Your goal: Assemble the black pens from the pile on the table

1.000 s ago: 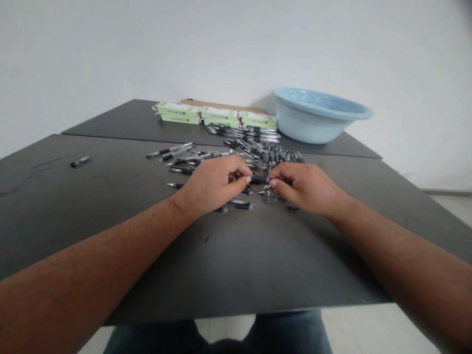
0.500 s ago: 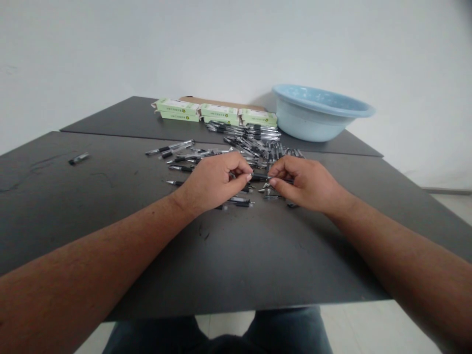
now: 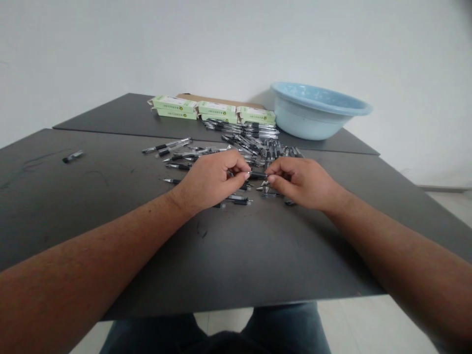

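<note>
Between my two hands a pen (image 3: 257,175) with a black grip lies level, just above the table. My left hand (image 3: 217,178) pinches one end of it between thumb and forefinger. At the other end, the thumb and fingers of my right hand (image 3: 304,181) are closed on it; most of that end is hidden in the hand. Under and behind the hands spreads a heap of clear pens with black grips (image 3: 250,145). Several small silver pen tips (image 3: 264,186) lie near my right fingertips. Some loose pens (image 3: 177,167) stick out past my left wrist.
Light green boxes (image 3: 175,104) stand stacked in a row at the back of the dark table (image 3: 236,260). A pale blue basin (image 3: 313,120) sits to their right, by the wall. One short pen part (image 3: 73,157) lies alone at the left.
The view has shifted slightly. Both hands keep their hold on the pen, and a little more of its black grip shows between them.
</note>
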Available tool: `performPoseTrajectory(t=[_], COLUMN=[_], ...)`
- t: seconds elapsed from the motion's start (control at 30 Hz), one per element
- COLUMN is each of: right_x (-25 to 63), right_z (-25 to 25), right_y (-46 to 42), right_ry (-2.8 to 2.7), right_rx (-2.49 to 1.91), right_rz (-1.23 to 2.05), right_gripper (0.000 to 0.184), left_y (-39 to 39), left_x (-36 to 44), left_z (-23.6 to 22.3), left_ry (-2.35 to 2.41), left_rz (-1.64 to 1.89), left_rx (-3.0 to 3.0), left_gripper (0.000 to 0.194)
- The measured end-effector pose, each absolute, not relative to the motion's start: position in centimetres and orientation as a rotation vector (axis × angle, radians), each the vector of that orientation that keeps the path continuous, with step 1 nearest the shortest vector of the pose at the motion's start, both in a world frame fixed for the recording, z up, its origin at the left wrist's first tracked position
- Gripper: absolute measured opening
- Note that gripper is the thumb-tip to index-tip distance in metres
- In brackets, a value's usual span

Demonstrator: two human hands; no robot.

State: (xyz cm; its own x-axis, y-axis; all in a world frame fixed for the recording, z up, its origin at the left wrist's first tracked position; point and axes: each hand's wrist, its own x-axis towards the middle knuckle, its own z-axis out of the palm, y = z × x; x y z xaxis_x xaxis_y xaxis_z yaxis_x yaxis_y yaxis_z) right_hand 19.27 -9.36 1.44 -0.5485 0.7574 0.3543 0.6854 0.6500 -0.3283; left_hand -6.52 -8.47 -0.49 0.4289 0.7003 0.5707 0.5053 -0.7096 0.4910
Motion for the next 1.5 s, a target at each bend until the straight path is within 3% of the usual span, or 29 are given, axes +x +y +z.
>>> performPoseTrajectory(t=[0.53, 0.73, 1.0, 1.5], right_x=[19.3, 21.7, 26.6, 22.7], right_z=[1.5, 3.7, 5.2, 3.3], right_y=[-9.2, -8.4, -7.4, -8.3], right_ry=[-2.471, -2.398, -2.756, -2.953], right_rx=[-1.125, -1.244, -1.378, -1.593], right_rz=[0.256, 0.150, 0.617, 0.462], right_gripper=[0.021, 0.019, 0.011, 0.009], left_y=[-8.7, -8.2, -8.3, -8.2], left_x=[-6.4, -6.4, -6.5, -6.6], left_z=[-0.3, -1.1, -1.1, -1.1], left_ry=[1.025, 0.979, 1.038, 1.054], left_rz=[1.151, 1.256, 1.197, 1.145], left_rx=[2.455, 2.264, 2.319, 2.394], left_gripper=[0.008, 0.032, 0.029, 0.024])
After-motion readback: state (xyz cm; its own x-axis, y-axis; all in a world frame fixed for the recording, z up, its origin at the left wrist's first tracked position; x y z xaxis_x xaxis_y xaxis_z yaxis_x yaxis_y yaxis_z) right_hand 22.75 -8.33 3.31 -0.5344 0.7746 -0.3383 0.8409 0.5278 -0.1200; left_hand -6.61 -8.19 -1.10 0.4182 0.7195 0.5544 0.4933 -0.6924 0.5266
